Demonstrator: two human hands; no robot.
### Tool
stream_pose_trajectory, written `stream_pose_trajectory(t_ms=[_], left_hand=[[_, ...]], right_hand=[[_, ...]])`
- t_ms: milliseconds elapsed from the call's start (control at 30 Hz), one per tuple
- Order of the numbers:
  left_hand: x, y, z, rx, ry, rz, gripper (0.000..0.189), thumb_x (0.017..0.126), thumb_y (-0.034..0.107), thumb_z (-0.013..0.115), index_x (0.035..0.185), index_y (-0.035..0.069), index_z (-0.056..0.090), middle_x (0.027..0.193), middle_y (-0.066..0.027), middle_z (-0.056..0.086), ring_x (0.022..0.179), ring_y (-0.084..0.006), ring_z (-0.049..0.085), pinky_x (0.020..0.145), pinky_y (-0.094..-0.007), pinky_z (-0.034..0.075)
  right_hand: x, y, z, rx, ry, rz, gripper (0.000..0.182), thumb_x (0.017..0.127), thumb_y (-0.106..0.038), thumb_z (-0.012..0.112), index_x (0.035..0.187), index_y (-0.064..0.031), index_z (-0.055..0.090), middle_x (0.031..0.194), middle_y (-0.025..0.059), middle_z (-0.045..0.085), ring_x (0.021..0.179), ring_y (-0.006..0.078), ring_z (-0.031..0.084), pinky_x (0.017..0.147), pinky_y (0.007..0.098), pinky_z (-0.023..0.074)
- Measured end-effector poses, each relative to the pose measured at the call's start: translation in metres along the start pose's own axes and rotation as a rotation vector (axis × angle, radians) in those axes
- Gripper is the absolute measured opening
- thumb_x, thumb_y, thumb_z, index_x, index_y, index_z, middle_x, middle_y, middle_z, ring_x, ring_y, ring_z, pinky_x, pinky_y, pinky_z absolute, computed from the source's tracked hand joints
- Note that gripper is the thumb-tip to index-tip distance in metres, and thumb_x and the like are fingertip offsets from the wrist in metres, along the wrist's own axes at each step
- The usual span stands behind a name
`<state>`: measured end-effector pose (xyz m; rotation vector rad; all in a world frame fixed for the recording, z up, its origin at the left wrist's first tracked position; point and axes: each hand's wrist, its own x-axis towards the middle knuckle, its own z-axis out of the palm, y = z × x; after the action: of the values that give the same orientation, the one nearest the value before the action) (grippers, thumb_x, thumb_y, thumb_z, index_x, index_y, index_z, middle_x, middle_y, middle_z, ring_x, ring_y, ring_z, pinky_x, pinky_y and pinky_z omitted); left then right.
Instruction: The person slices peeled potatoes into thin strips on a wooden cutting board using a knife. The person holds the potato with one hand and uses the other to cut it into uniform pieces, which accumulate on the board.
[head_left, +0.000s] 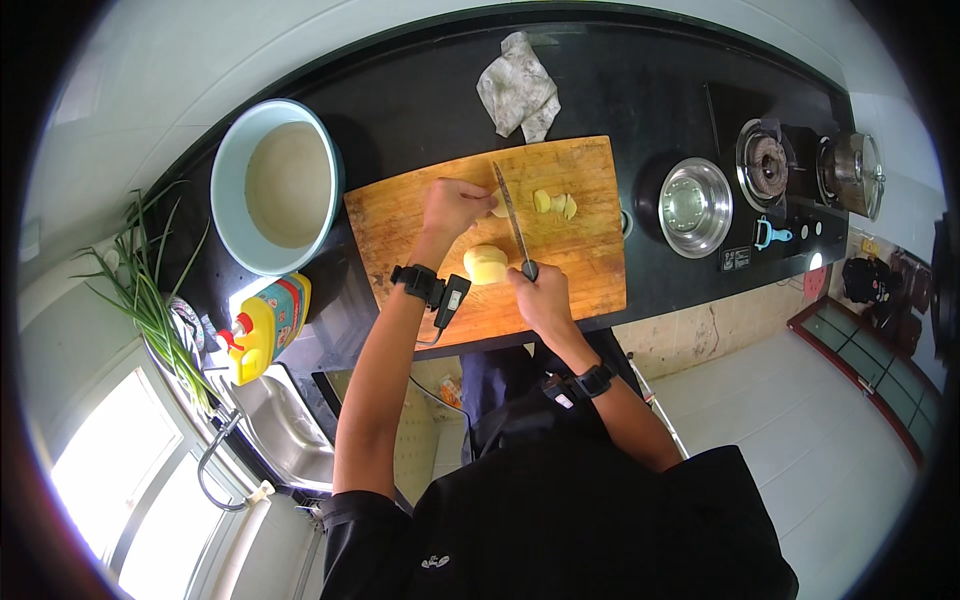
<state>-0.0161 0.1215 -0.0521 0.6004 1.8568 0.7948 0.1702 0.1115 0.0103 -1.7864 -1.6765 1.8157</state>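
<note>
My right hand grips the dark handle of a kitchen knife, its blade pointing away from me over a wooden cutting board. Just left of the blade, my left hand pinches a pale yellow piece, possibly potato, with its fingertips. Between my hands, nearer to me, lies a larger peeled pale yellow chunk with a cut look. Several small yellow pieces rest on the board to the right of the blade.
A light blue basin holding cloudy liquid and a yellow bottle stand left, near green onions and a sink. A grey cloth lies beyond the board. Rightward are a metal bowl, blue peeler and gas stove with a pot.
</note>
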Motion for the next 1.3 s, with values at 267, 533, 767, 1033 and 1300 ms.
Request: stream_pose_trajectory(t_ms=[267,533,767,1033,1300], left_hand=[[0.003,-0.002,0.000,0.007,-0.019,-0.018,0.019,0.072,0.013,0.073,0.086,0.001,0.072,0.067,-0.0073,0.068,0.047,-0.0106,0.060,0.048,-0.0236,0.050],[0.004,-0.003,0.000,0.008,-0.013,-0.024,0.019,0.072,0.013,0.074,0.086,0.000,0.072,0.067,-0.0076,0.068,0.050,-0.0104,0.061,0.047,-0.0233,0.050],[0.001,-0.001,0.000,-0.036,-0.008,0.004,0.020,0.072,0.013,0.074,0.086,-0.001,0.072,0.068,-0.0078,0.068,0.052,-0.0102,0.062,0.046,-0.0236,0.050],[0.001,-0.001,-0.001,0.005,-0.005,0.003,0.021,0.071,0.015,0.075,0.087,0.000,0.072,0.071,-0.0080,0.069,0.061,-0.0106,0.065,0.059,-0.0231,0.052],[0.004,-0.008,-0.002,-0.066,-0.026,-0.004,0.023,0.071,0.013,0.075,0.089,-0.001,0.072,0.071,-0.0076,0.069,0.061,-0.0096,0.064,0.057,-0.0221,0.050]], right_hand=[[0.005,0.015,0.010,-0.097,0.026,0.034,0.026,0.077,-0.015,0.057,0.060,0.0034,0.053,0.051,0.0182,0.052,0.048,0.0310,0.056,0.049,0.0412,0.0413],[0.009,0.031,0.017,-0.154,0.088,-0.042,0.025,0.076,-0.015,0.057,0.060,0.0040,0.053,0.053,0.0210,0.053,0.054,0.0339,0.059,0.052,0.0432,0.0423],[0.010,0.034,-0.012,-0.031,0.093,-0.060,0.029,0.076,-0.013,0.058,0.054,0.0016,0.045,0.044,0.0102,0.041,0.042,0.0152,0.043,0.044,0.0359,0.0361],[0.007,0.024,-0.014,0.029,0.050,-0.069,0.031,0.079,-0.014,0.057,0.055,0.0017,0.044,0.045,0.0076,0.040,0.043,0.0125,0.040,0.044,0.0352,0.0340],[0.006,0.009,-0.012,0.058,-0.012,-0.057,0.031,0.080,-0.016,0.056,0.056,0.0017,0.047,0.046,0.0061,0.041,0.044,0.0120,0.040,0.044,0.0338,0.0340]])
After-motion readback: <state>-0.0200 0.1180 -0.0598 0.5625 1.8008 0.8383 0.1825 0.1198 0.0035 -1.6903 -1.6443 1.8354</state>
